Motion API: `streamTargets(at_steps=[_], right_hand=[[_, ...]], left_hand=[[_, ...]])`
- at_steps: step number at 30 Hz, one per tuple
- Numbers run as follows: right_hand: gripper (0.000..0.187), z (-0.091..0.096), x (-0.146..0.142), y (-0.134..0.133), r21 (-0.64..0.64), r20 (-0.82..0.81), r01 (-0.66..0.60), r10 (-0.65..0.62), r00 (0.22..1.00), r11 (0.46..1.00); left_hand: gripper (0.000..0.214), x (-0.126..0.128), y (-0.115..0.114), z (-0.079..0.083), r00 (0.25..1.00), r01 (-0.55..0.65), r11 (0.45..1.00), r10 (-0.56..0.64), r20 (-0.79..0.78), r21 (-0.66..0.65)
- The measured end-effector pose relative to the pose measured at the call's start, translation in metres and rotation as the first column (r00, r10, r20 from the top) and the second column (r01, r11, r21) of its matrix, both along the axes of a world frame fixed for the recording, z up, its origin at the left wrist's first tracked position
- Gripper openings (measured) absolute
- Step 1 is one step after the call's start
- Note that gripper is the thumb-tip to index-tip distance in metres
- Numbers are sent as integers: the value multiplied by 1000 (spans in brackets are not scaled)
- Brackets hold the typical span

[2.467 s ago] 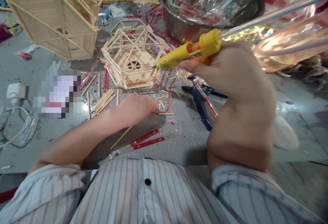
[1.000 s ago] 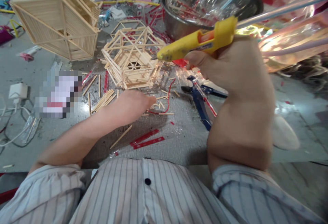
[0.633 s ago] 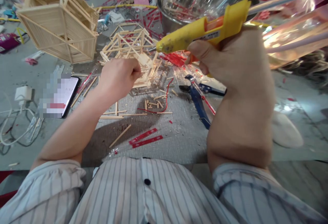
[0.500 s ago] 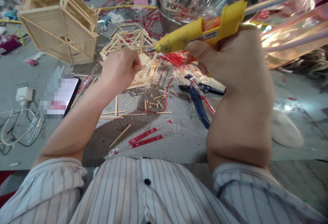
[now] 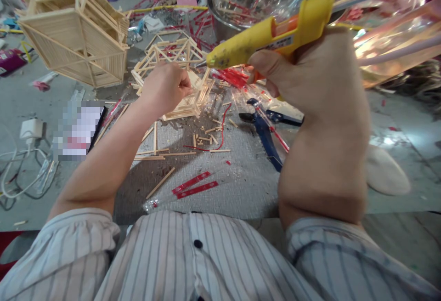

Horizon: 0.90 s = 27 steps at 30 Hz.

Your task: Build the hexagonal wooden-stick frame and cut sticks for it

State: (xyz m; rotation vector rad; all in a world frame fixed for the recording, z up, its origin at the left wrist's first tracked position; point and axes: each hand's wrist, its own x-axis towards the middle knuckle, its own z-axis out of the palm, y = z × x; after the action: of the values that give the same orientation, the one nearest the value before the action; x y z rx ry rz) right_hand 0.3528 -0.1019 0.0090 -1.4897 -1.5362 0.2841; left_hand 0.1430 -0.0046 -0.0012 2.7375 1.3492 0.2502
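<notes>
In the head view my right hand is closed around the handle of a yellow hot glue gun. The gun's metal nozzle points left, at the upper part of a small open frame of thin wooden sticks. Against the near side of this frame, my left hand has its fingers pinched together, beside a pale flat piece. Whatever lies between those fingertips is hidden. Short cut sticks and a thin red strand lie in front of the frame.
A larger stick-built model stands at the back left. Behind the glue gun is a steel bowl with scraps in it. Blue-handled cutters lie near my right forearm. A phone and a white charger are at left.
The view has shifted slightly. The glue gun and its nozzle stay close to the frame, and my left hand keeps its pinch with hardly any movement.
</notes>
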Motion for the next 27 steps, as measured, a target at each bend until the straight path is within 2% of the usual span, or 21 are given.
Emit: streamTargets(at_steps=[14,27], right_hand=[[46,0,-1,0,26,11,-2,2,1000,1000],[55,1,0,-1,35,30,-20,19,999,999]], left_hand=[[22,-2,5,-2,999,48,998,-49,10,33],[22,-3,6,-3,999,47,998,-48,19,47]])
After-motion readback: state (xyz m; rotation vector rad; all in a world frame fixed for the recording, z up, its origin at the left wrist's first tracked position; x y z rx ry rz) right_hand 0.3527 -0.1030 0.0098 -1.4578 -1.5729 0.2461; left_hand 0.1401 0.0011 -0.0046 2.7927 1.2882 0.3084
